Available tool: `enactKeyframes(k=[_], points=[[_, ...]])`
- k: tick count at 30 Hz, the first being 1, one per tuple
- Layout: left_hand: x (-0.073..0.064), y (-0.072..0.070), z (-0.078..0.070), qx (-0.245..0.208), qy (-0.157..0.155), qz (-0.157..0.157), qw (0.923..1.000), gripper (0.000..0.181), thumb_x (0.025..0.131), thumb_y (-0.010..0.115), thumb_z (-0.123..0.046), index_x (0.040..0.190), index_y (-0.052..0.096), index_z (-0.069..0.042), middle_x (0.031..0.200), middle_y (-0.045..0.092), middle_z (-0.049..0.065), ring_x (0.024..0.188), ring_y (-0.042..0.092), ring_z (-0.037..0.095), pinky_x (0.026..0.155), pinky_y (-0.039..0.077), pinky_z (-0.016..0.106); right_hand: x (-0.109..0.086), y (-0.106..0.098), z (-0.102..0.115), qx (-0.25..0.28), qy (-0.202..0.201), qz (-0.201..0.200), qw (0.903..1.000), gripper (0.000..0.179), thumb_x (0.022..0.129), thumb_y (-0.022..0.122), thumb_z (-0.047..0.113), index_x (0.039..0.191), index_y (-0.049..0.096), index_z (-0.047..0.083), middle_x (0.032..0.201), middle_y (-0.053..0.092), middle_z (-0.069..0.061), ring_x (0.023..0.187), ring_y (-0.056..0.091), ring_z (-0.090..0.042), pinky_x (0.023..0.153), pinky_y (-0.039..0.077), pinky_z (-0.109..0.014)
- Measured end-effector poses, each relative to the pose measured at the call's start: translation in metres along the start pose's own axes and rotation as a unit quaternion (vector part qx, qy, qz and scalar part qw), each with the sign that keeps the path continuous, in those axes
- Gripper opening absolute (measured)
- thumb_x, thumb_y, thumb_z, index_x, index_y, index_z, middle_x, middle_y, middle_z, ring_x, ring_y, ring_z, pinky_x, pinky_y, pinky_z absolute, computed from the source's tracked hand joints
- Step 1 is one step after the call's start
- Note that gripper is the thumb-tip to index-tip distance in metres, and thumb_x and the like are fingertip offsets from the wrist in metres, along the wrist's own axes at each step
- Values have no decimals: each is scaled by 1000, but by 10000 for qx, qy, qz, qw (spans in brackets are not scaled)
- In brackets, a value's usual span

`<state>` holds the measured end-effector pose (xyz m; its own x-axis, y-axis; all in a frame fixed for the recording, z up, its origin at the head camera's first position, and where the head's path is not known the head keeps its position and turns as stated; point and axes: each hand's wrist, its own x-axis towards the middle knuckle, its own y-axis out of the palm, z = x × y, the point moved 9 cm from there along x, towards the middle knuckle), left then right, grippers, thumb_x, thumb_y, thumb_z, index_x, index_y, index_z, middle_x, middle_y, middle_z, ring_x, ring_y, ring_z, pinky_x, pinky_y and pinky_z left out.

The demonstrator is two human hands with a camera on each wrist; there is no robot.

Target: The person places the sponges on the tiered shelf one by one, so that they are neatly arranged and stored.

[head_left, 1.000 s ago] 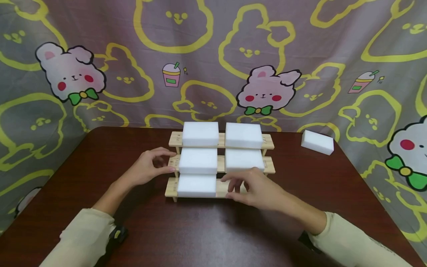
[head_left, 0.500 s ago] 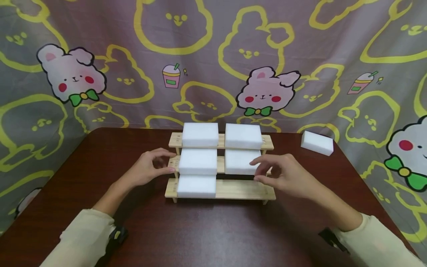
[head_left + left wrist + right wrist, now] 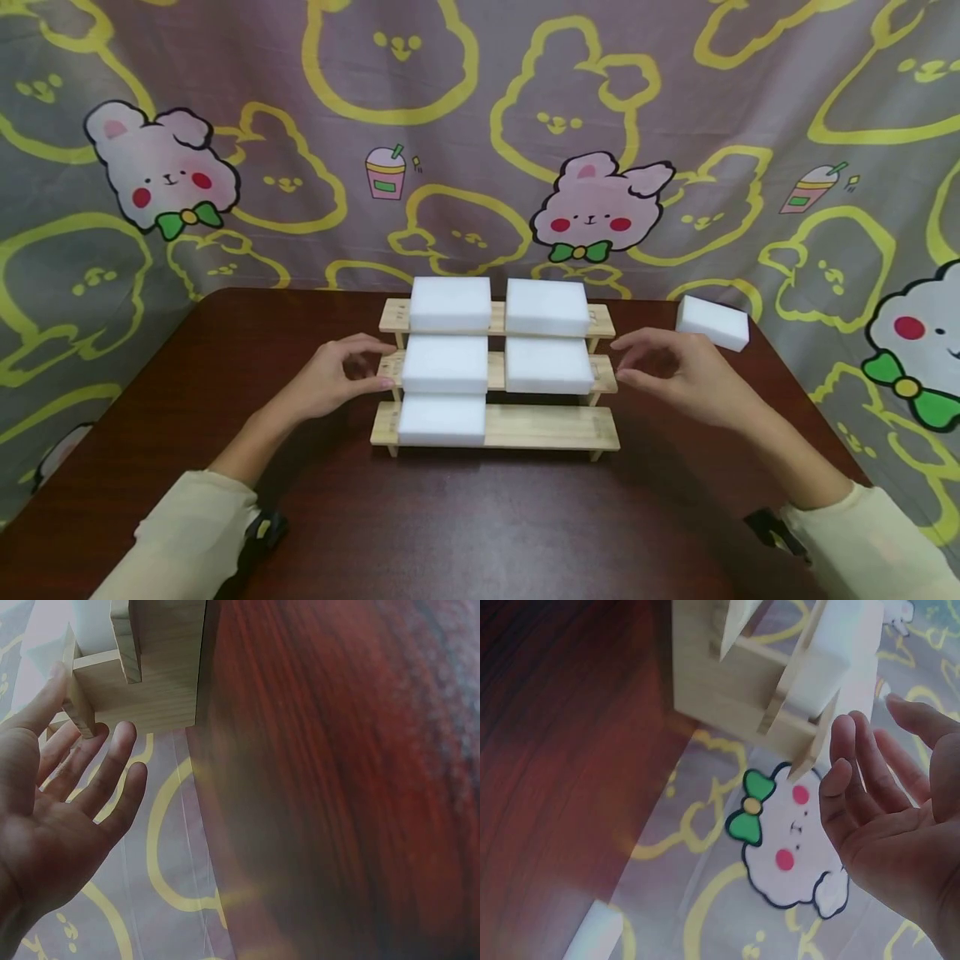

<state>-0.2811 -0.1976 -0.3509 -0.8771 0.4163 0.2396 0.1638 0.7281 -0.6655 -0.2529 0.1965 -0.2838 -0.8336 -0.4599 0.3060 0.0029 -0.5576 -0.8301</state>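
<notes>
A three-tier wooden display rack stands on the table. White foam blocks sit on it: two on the top board, two on the middle board, and a single block at the left of the bottom board. My left hand holds the left end of the middle board, thumb at the front edge and fingers behind, as the left wrist view shows. Just off the right end of that board is my right hand, fingers loosely bent with nothing in them. In the right wrist view the rack's end appears beyond the fingers.
Another white foam block lies on the dark wood table at the back right, partly behind my right hand. A cartoon-printed curtain hangs behind and beside the table.
My right hand has moved right and up, from in front of the bottom board, past the middle-right block, to beyond the rack's right side. My left hand has stayed in place.
</notes>
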Motion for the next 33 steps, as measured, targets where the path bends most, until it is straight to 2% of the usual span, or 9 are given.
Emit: enactKeyframes(k=[11, 20, 27, 33], points=[[-1, 0, 0, 3, -47, 0, 10000, 41, 89, 84, -13, 127, 72, -2, 119, 69, 12, 83, 64, 18, 70, 53, 29, -5, -12, -25, -150, 21, -352, 9993, 26, 89, 82, 7, 114, 74, 12, 86, 73, 11, 79, 63, -6, 71, 49, -22], [-1, 0, 0, -2, -36, -8, 10000, 41, 88, 84, -12, 126, 72, -1, 119, 69, 13, 83, 65, 18, 70, 54, 29, -7, -14, -57, 50, 712, -111, 9974, 30, 94, 80, 14, 121, 71, 5, 98, 77, -4, 84, 68, -12, 70, 52, -25], [-1, -1, -2, 20, -3, -29, 10000, 40, 89, 84, -12, 126, 72, -1, 120, 69, 13, 82, 65, 18, 70, 54, 29, -7, -19, -84, 207, 966, -192, 9949, 32, 94, 78, 11, 123, 70, 0, 105, 77, -14, 86, 68, 1, 70, 52, -18], [-1, 0, -2, 62, 26, -44, 10000, 40, 89, 84, -12, 126, 72, -1, 120, 69, 13, 81, 65, 17, 69, 54, 29, -7, -27, -106, -23, 1148, -314, 9929, 31, 95, 77, 12, 122, 70, 0, 106, 76, -18, 89, 73, -18, 70, 51, -14]])
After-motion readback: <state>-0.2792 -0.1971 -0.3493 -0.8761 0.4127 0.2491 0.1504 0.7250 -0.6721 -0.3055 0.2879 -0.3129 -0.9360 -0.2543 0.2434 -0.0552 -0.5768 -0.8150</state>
